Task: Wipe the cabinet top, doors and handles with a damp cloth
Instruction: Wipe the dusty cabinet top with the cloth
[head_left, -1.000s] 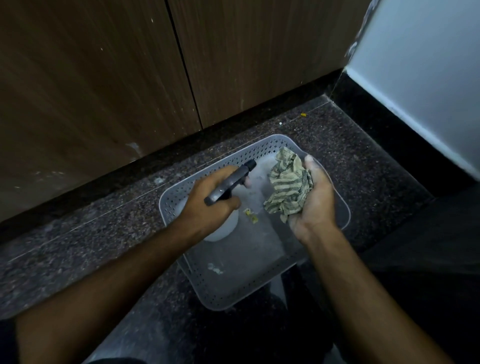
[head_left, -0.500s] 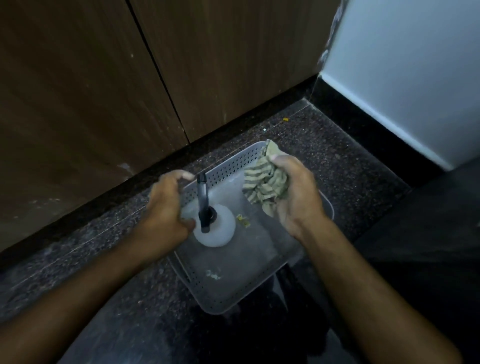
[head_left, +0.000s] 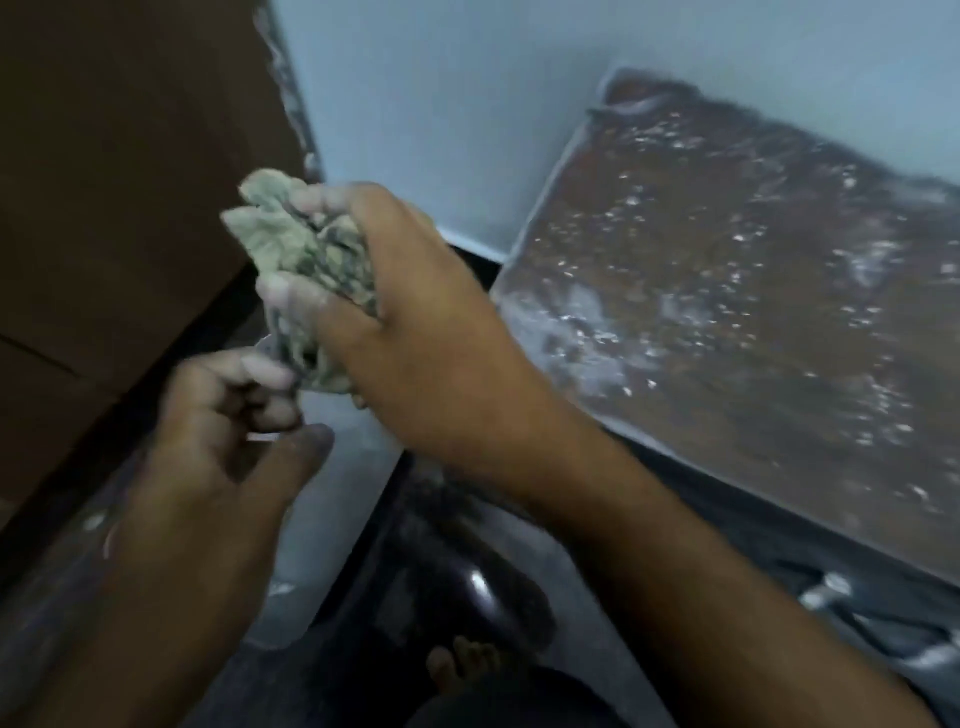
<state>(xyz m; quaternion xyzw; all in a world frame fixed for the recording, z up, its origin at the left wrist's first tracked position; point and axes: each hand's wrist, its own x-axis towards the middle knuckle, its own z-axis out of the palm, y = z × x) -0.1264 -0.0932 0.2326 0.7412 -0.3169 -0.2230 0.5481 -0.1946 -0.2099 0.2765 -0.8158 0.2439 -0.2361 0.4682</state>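
Since half a second ago both hands have lifted away from the perforated tray; the right hand (head_left: 415, 332) now grips the crumpled green striped cloth (head_left: 296, 260) (blurred), raised beside the brown wooden cabinet door (head_left: 119, 182), while the left hand (head_left: 228, 436), fingers curled, touches the cloth's lower end

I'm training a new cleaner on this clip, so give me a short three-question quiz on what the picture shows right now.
1. True or false: the right hand grips the bunched cloth.
2. Where does the speckled brown surface lie relative to the cloth: A left, B right, C below?
3. Fill in: the left hand, fingers curled, sits just ____ the cloth.

Key: 1 true. 2 B. 3 below; whether it touches the cloth cannot be told through the blur.
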